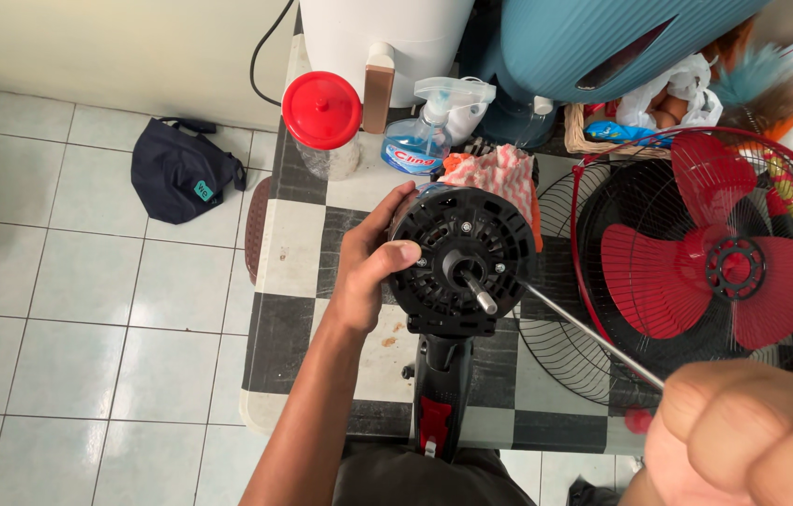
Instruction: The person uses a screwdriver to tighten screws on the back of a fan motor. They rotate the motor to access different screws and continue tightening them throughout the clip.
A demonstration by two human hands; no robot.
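Note:
My left hand (pixel 368 267) grips the left side of a black round fan motor housing (pixel 464 251), whose metal shaft (pixel 477 290) points up at me. The motor sits on a black stand neck with a red button (pixel 436 412), over a black-and-white checkered table (pixel 298 281). My right hand (pixel 743 436), close to the camera at bottom right, is closed on a long screwdriver; its thin metal shank (pixel 593 337) reaches to the motor's right edge. The tool's handle is hidden inside the fist.
A red fan guard with a red blade (pixel 710 258) and a black wire grille (pixel 556 356) lie at the right. Behind the motor stand a red-lidded jar (pixel 323 122), a blue spray bottle (pixel 420 141) and a striped cloth (pixel 495 173). A dark bag (pixel 181 169) lies on the tiled floor.

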